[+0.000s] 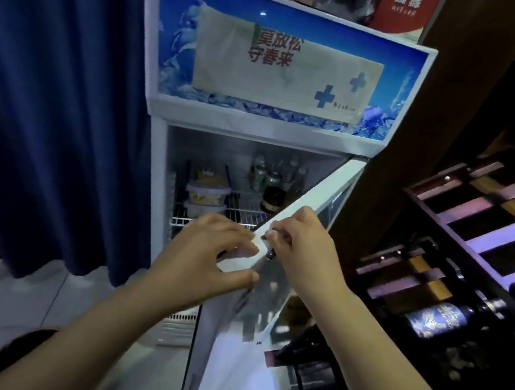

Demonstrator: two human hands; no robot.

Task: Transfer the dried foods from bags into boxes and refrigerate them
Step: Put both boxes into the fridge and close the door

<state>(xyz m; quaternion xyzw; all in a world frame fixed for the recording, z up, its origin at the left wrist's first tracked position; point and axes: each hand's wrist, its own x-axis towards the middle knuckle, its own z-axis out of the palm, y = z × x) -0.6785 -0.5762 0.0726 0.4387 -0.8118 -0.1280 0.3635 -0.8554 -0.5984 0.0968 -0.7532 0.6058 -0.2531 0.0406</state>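
A white display fridge [155,161] with a blue ice banner stands ahead, its glass door [311,198] swung partly open toward me. On the top wire shelf [247,210] two clear lidded boxes [206,193] of dried food sit stacked, with a packet on top of them. My left hand [206,253] grips the door's free edge, thumb below and fingers over it. My right hand [305,243] pinches a small dark lock or key on the door's outer face.
Bottles and cans [272,180] stand at the shelf's right. A dark blue curtain [49,102] hangs to the left. A dark wooden rack with bottles and boxes [471,255] fills the right side. Boxes [402,7] rest on the fridge top. Pale tiled floor lies below left.
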